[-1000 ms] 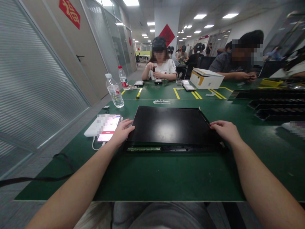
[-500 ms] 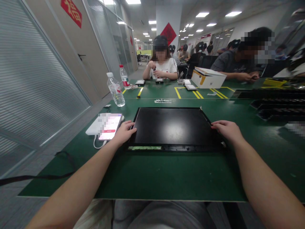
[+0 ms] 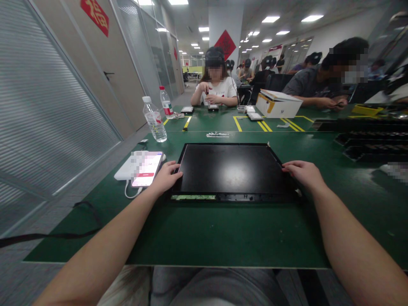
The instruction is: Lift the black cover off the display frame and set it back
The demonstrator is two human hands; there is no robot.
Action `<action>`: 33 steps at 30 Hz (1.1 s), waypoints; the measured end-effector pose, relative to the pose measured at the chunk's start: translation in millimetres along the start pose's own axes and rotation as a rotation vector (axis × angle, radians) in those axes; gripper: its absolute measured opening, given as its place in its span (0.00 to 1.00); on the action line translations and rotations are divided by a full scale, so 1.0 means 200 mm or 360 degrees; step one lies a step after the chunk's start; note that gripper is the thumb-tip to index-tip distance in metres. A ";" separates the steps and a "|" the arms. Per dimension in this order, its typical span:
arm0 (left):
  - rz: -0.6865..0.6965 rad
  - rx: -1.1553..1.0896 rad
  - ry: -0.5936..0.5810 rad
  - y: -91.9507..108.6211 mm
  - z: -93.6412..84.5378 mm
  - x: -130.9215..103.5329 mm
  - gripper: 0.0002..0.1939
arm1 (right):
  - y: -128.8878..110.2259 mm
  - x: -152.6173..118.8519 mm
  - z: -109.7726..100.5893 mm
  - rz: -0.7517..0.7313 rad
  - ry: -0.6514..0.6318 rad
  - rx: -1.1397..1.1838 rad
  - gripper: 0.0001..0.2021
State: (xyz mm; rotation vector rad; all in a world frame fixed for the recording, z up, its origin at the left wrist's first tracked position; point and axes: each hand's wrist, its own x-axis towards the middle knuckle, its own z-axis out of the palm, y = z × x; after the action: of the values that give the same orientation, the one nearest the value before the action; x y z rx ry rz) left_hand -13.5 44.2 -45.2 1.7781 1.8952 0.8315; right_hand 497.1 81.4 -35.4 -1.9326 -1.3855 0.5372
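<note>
A black display panel lies flat on the green table, its glossy face up and its frame around it. Along its near edge runs a green strip. My left hand grips the panel's left edge, thumb on top near the corner. On the opposite side my right hand pinches the right edge between thumb and fingers. The undersides of the panel's edges are hidden.
Left of the panel are a lit phone with a white cable and a water bottle. A person sits opposite; another sits at the right behind a white box. Black frame parts lie at the right.
</note>
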 end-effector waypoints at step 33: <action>0.0450 0.0448 -0.0288 0.07 -0.14 -0.06 0.33 | -0.03 -0.01 -0.01 -0.0102 0.0047 -0.0196 0.10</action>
State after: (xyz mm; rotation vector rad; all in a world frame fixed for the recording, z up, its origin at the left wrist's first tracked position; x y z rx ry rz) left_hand -19.8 28.2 -15.7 2.2468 1.7352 0.4870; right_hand 494.4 80.2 -30.4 -1.9772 -1.4871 0.3992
